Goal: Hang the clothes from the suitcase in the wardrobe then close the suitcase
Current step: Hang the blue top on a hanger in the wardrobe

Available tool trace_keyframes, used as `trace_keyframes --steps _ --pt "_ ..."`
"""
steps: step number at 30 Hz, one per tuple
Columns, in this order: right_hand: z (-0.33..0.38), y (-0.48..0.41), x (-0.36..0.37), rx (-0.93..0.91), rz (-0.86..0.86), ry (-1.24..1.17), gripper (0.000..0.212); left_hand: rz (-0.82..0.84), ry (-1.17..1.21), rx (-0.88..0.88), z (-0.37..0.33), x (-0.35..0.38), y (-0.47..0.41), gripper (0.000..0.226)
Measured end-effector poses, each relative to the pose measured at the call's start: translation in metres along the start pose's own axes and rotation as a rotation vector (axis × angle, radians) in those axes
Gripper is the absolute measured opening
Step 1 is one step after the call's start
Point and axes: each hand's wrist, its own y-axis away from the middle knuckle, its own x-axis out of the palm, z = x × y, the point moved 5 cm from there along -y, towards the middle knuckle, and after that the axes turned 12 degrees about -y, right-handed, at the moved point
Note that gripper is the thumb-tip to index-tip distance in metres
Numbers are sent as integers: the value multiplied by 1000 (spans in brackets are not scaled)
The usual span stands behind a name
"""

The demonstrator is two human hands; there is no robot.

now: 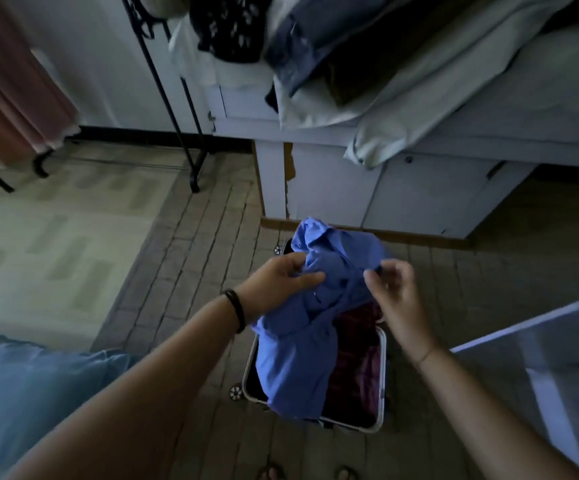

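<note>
Head view, frame centre: our left hand (277, 282) grips and our right hand (397, 292) pinches one blue garment (302, 358). We hold our two hands apart above one open suitcase (383, 375) at lower centre. It holds dark red clothes (360, 355), and two wheels (235, 392) show on its left.

Single wide-angle view from head height, forward and steeply down, close over the open suitcase (382, 375).
</note>
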Motion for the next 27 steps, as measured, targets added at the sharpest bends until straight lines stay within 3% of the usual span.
trace_keyframes --steps 3,5,9,13,16,22,24,27 --pt "93 -6 -9 -211 106 188 69 115 -124 82 -77 -9 23 14" --pt "143 -7 -8 -273 311 317 73 218 -202 129 -121 -6 40 14" --pt "202 14 -3 -164 736 466 73 333 -384 220 -178 7 70 26" --pt "216 41 -13 30 929 478 48 355 -527 313 -210 22 93 21" --pt "223 58 -22 71 899 342 45 303 -619 334 -218 22 100 27" --pt "252 74 -36 -47 584 79 36 319 -943 217 -218 4 106 38" --pt "266 75 -46 -70 495 44 41 370 -1094 179 -217 -7 110 39" --pt "284 77 -59 -138 414 123 53 347 -1062 159 -218 -31 107 26"
